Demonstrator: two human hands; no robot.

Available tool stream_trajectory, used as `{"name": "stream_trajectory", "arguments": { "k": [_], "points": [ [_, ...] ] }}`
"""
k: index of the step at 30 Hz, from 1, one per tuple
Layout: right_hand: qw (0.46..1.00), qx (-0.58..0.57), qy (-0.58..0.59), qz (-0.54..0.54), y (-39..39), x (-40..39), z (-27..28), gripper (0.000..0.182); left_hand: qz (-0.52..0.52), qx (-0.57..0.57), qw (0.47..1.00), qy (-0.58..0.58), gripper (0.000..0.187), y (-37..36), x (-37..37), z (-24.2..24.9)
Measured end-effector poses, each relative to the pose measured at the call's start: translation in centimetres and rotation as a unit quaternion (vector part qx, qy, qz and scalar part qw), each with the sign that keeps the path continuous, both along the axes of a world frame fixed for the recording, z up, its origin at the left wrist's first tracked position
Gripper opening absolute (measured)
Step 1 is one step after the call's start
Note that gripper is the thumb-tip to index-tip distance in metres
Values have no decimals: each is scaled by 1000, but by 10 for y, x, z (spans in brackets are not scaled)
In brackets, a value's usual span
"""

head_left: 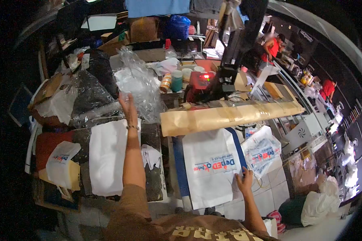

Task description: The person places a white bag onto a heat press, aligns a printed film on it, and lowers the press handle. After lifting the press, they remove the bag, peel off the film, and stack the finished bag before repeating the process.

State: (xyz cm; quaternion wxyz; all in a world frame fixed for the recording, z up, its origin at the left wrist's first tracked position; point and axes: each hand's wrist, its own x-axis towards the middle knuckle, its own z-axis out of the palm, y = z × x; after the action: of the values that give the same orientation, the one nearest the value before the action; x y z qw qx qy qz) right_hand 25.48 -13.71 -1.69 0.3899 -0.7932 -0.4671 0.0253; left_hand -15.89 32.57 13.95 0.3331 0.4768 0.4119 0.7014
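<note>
My left hand [127,108] is open and raised, its fingers spread beside crumpled clear plastic wrap [138,86]. Under that forearm lies a stack of plain white bags or sheets [107,158] on a dark worn tabletop. My right hand [244,181] is at the lower right edge of a white bag [207,186] printed in blue and red, its fingers apart and touching the edge. This bag lies flat on a blue-edged board [181,176], below a long cardboard-covered part [229,116] of a machine. More printed white bags [263,152] lie to the right.
A red box with a lit display [202,82] stands behind the cardboard cover. Jars [176,80] stand to its left. A folded printed bag [62,158] sits at far left, and a white plastic sack [321,203] at lower right. Two people in red [272,48] are in the background.
</note>
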Motion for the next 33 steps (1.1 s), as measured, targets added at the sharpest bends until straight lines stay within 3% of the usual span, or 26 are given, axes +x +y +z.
{"name": "stream_trajectory", "arguments": {
  "k": [1, 3, 5, 6, 8, 9, 11, 12, 13, 15, 18, 19, 20, 22, 24, 26, 28, 32, 33],
  "points": [
    [1000, 1, -26, 5, -2, 1, -2, 57, 14, -11, 999, 45, 97, 11, 0, -19],
    [997, -2, -72, 14, -4, 0, -1, 56, 93, 28, 980, 172, 107, 0, 26, 8],
    [999, 0, -51, 14, 2, -2, -1, 55, 205, 44, 949, 234, 99, 43, 44, 3],
    [1000, 0, -28, 3, 1, -2, -3, 55, 210, 42, 949, 233, 99, 55, 39, 9],
    [998, -25, -60, 17, -6, 7, -11, 55, 68, -141, 920, 359, 77, 64, 31, 29],
    [998, -25, -55, 9, -7, 9, -15, 55, 72, -138, 923, 352, 77, 69, 28, 43],
    [1000, -11, -18, -2, -5, 9, -21, 54, 187, 182, 911, 320, 64, 70, 23, 79],
    [1000, -15, -16, -6, -8, 3, -16, 54, 169, 193, 918, 304, 52, 47, 19, 122],
    [999, -13, -27, -11, -6, -3, -8, 54, 161, 341, 884, 278, 50, 37, 12, 156],
    [999, -10, -36, -14, -6, -5, -6, 54, 164, 456, 819, 307, 53, 6, 2, 211],
    [999, -21, -29, -30, -6, -2, -11, 55, 88, 474, 823, 300, 55, 28, -1, 224],
    [999, -9, -21, -30, -5, -4, -10, 54, 23, 474, 839, 267, 53, 48, -1, 211],
    [999, 2, -13, -30, -3, -5, -9, 53, 23, 477, 837, 267, 53, 60, 0, 195],
    [999, -2, -11, -34, -5, -3, -14, 53, -195, 259, 936, 134, 48, 85, 7, 164],
    [999, -5, -10, -44, -6, -1, -14, 53, -46, 302, 898, 316, 46, 137, 7, 121],
    [997, -36, 5, -64, -5, -8, -4, 53, -38, 259, 851, 455, 41, 181, 9, 85],
    [998, -25, -19, -63, -5, -6, -8, 54, -72, 99, 804, 582, 36, 166, 12, 82],
    [999, -12, -22, -47, -9, -8, -8, 55, -47, 201, 792, 575, 32, 156, 24, 59],
    [998, -17, -24, -47, -12, -6, -7, 55, 7, 266, 777, 571, 31, 139, 30, 60]
  ]
}}
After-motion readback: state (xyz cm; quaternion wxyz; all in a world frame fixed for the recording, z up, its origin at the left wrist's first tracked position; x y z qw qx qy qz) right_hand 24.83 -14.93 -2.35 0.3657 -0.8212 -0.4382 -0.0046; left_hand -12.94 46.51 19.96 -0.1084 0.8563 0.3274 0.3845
